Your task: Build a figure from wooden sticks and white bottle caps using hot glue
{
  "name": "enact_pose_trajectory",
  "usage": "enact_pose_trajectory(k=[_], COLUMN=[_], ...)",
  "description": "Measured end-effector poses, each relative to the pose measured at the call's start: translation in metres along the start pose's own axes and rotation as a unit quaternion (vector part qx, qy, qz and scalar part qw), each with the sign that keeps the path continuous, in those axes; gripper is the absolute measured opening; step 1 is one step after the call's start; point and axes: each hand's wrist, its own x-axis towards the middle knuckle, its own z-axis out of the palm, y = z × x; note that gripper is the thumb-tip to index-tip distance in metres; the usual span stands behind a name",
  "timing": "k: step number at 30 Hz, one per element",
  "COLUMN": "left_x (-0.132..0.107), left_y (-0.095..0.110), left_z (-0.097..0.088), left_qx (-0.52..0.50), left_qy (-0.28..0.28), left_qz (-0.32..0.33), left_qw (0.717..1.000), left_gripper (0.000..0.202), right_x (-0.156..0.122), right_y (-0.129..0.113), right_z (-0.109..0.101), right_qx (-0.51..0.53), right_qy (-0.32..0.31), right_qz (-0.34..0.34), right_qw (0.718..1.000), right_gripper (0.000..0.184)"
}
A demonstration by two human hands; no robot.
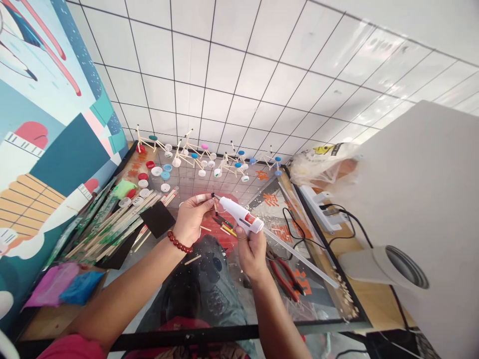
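My right hand [253,252] is wrapped round the handle of a white hot glue gun [235,210]. A long translucent glue stick [303,259] sticks out of its back end. My left hand [190,222] pinches a small black piece [213,195] at the fingertips, and a short wooden stick [215,207] hangs below it. The gun's nozzle is at this piece; whether they touch I cannot tell. Under the gun, yellow-and-green-handled snips [226,227] lie on the glass table. Short cut sticks [193,260] lie near my left wrist.
Several stick figures [194,156] with coloured caps stand along the tiled wall. Loose bottle caps [156,171], bundled sticks [116,227] and black sheets [157,219] lie at the left. Red-handled pliers [282,274], a cable [299,232] and a power strip [322,208] are at the right.
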Motion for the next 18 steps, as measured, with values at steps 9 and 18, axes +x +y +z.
enact_pose_trajectory(k=[9,18], left_x=[0.007,0.005], left_y=[0.007,0.023], left_z=[-0.005,-0.007], left_qx=[-0.028,-0.063], left_qy=[0.019,0.021], left_qz=[-0.002,-0.001], left_qw=[0.999,0.998], left_gripper=[0.032,0.028], right_x=[0.005,0.065], right_y=[-0.001,0.045], right_z=[0.000,0.040], right_qx=[0.137,0.169], right_qy=[0.016,-0.113], right_qz=[0.065,0.196], right_qw=[0.988,0.959], right_gripper=[0.019,0.027])
